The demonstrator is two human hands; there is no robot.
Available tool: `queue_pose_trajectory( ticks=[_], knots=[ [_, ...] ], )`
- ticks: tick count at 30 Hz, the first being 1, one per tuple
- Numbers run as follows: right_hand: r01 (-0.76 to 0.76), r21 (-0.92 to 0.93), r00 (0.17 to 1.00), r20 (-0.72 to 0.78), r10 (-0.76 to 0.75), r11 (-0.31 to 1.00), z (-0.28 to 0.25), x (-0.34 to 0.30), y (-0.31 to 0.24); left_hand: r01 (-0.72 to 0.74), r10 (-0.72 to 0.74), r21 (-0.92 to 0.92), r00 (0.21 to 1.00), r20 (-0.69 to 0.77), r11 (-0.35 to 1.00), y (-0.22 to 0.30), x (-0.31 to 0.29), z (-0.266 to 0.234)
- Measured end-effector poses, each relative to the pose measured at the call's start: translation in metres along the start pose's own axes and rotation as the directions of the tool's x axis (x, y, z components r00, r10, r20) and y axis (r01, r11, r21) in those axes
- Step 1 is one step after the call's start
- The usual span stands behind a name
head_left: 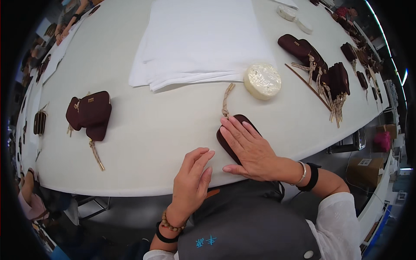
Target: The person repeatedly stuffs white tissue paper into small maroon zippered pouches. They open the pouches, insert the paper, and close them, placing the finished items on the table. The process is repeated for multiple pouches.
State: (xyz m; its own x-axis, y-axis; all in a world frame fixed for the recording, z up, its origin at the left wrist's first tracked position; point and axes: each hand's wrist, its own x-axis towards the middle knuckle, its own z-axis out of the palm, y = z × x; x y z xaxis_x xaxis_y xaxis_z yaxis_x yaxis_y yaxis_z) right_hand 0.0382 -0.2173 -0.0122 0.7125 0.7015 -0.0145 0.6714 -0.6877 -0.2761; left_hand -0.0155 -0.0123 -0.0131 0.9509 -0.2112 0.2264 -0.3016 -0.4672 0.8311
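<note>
My right hand (248, 149) lies flat, fingers together, on a dark maroon pouch (228, 130) at the near edge of the white table (164, 130). The pouch's beige tassel cord (226, 99) stretches away toward the far side. My left hand (193, 180) rests on the table edge just left of it, fingers loosely extended, holding nothing. Both wrists wear bracelets.
A stack of white fabric sheets (203, 41) lies beyond the pouch, with a round cream-coloured disc (262, 81) to its right. Several maroon pouches with tassels (323, 71) sit at right beside a thin stick (307, 86); a few more pouches (89, 113) lie at left. Other people work at the far left.
</note>
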Motion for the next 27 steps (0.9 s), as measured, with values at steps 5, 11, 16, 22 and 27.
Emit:
queue_pose_trajectory(
  ticks=[5,11,16,22,27],
  knots=[
    [0.018,-0.236,0.917,-0.384,-0.110,0.972,-0.061,0.012,-0.002,0.004,-0.004,0.013,0.999,0.046,1.000,-0.007,-0.003,0.002],
    [-0.061,-0.043,0.998,-0.030,0.060,0.997,-0.002,0.010,0.015,0.005,-0.009,0.042,0.997,0.082,0.999,-0.006,-0.001,0.007],
    [-0.037,-0.059,0.940,-0.341,0.015,0.998,-0.079,0.016,-0.015,0.018,-0.025,0.094,0.997,0.067,0.995,-0.009,-0.001,0.006],
    [-0.068,0.021,0.997,-0.018,0.068,0.997,-0.004,0.001,0.001,-0.029,0.020,0.095,0.995,0.098,0.995,-0.007,0.003,0.013],
    [-0.055,-0.022,0.970,-0.240,0.048,0.998,-0.068,0.004,-0.014,0.001,-0.015,0.151,0.996,0.090,0.989,-0.008,-0.001,0.011]
  ],
)
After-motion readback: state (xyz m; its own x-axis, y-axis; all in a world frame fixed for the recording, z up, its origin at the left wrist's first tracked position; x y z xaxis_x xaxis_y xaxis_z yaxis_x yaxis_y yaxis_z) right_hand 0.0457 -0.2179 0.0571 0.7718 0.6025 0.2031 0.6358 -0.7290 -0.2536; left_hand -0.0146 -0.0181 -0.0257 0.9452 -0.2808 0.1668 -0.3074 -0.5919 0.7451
